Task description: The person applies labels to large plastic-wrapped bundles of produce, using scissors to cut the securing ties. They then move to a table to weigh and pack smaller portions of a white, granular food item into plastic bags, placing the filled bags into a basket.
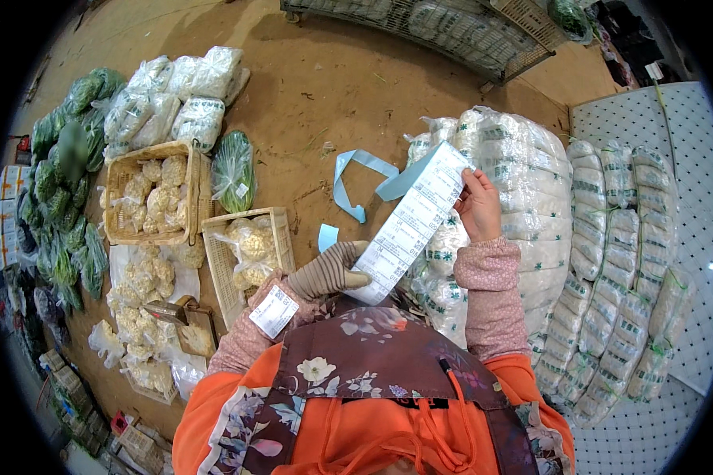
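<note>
My left hand (333, 269), in a striped knit glove, grips the lower end of a long strip of printed white labels (404, 229) on pale blue backing. My bare right hand (477, 206) pinches the upper end between thumb and fingers, so the strip slants up to the right. A loose loop of blue backing tape (348, 207) trails on the brown floor beyond it, near a short cut piece (327, 237). A single white label (274, 311) is stuck on my left sleeve. Bagged white packs (523, 198) are stacked just beyond my right hand.
Left are crates of bagged cauliflower (154, 233) (285, 245), bagged greens (59, 190), white bundles (198, 119), and a cleaver (166, 311) by a board (198, 332). A wire cart (420, 32) stands at the back; rows of packs (594, 332) lie on a dotted surface (693, 237) at right.
</note>
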The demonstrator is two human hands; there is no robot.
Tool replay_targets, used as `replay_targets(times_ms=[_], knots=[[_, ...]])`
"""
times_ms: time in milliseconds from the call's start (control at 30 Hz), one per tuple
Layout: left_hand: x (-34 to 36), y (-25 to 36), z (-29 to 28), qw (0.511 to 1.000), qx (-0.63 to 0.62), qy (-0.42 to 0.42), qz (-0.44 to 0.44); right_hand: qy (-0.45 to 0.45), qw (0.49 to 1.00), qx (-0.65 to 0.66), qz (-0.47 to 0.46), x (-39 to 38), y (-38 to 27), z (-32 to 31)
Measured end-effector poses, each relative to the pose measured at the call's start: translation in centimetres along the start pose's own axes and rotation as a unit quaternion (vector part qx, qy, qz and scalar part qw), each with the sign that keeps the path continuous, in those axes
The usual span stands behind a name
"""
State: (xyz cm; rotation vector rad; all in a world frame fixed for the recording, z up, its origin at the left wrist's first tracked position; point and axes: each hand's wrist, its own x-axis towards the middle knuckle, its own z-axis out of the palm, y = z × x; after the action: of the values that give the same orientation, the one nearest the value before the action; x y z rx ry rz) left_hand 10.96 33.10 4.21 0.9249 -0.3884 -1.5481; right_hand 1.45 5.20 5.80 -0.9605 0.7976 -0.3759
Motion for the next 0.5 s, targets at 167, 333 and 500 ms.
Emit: replay_targets(times_ms=[167,333,500], knots=[[0.2,0.8,0.1,1.0,-0.019,0.009,-0.006,-0.027,0.993,0.014,0.113,-1.9,-0.3,0.9],[0.8,0.9,-0.3,1.0,-0.024,0.0,-0.009,-0.107,0.967,-0.075,0.22,-6.0,3.1,1.4],[1.4,1.5,0.7,0.998,-0.05,0.022,0.026,0.023,0.904,-0.401,-0.147,-7.5,3.9,3.2]])
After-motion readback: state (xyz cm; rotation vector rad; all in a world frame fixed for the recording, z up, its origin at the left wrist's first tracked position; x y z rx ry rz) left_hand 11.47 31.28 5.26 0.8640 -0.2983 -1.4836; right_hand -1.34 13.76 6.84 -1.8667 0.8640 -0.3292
